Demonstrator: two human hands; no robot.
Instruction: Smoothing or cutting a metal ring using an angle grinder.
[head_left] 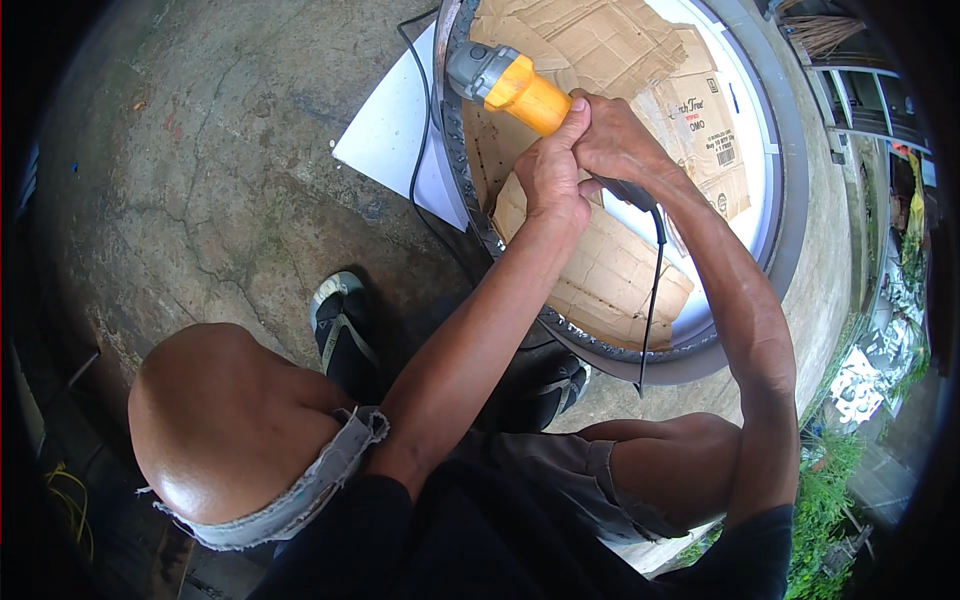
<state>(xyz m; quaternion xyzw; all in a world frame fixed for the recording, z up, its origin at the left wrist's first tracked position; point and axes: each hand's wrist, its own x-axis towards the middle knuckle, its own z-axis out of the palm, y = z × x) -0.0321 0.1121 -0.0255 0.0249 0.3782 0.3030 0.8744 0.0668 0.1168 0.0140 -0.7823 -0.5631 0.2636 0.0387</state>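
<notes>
Dark shirt point(490, 540) nearest, left hand point(553, 172) and right hand point(617, 140) clasp a yellow grinder point(525, 92).

A yellow power tool point(530, 95) with a grey head point(482, 70) is slanting away leftward, its black cord point(655, 280) hanging from the near end. The head is sitting over the left rim of a large round frame point(790, 225).

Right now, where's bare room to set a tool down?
Biggest: concrete floor left of the white sheet and beyond the left foot; only small specks on it. Narrower: concrete strip right of the round frame. Crowded: inside the frame, with left hand, right hand and yellow power tool over cardboard.
</notes>
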